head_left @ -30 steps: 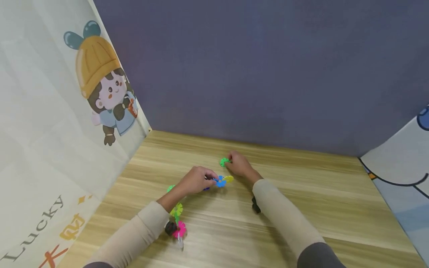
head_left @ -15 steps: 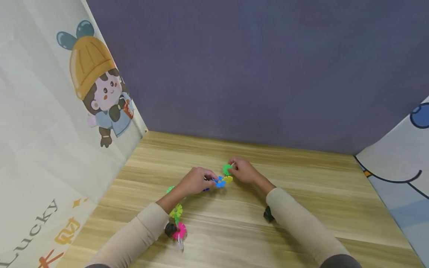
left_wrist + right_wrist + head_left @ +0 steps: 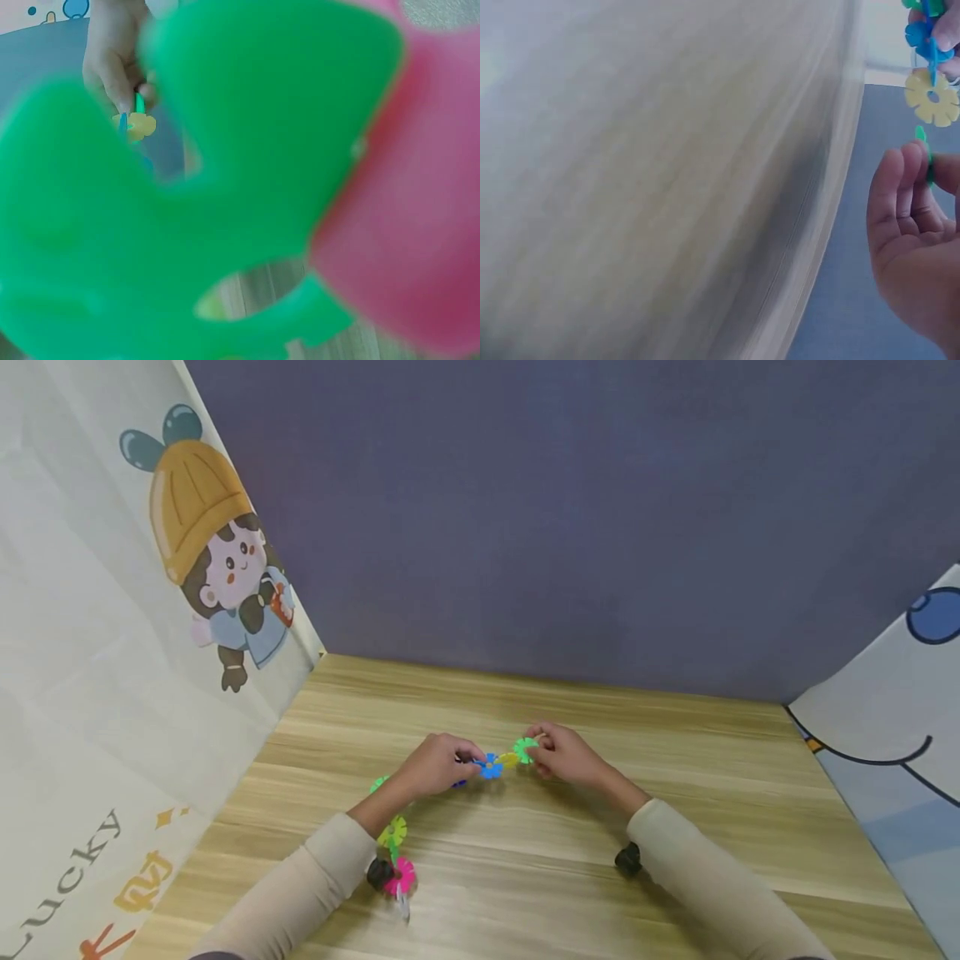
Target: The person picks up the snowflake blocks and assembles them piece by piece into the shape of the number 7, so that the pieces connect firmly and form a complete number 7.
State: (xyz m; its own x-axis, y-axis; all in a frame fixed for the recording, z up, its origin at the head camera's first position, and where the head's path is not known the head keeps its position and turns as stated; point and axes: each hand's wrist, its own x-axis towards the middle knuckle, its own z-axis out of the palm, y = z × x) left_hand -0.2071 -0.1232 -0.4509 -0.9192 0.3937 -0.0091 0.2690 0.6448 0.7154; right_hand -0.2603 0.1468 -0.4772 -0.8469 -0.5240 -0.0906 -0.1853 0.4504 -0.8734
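Note:
My left hand (image 3: 438,766) pinches a chain of flower-shaped plastic snap pieces near its blue piece (image 3: 491,766). A yellow piece (image 3: 509,760) sticks out from the blue one, toward the right. Between the thumb and fingers of my right hand (image 3: 566,753) is a green flower piece (image 3: 526,750), held edge-on to the yellow one. The right wrist view shows a small gap between the green piece (image 3: 921,135) and the yellow piece (image 3: 932,97). More of the chain trails under my left forearm, with a yellow-green piece (image 3: 393,832) and a pink piece (image 3: 404,877); the forearm hides part of it.
The wood-grain table (image 3: 525,877) runs back to a dark panel (image 3: 540,527). Printed white sheets stand at the left (image 3: 90,610) and right. A black wrist camera (image 3: 628,860) sits under my right cuff. Blurred green and pink pieces fill most of the left wrist view.
My right hand has come down and slightly right with the green piece, bringing it beside the yellow piece. My left hand has stayed almost in place.

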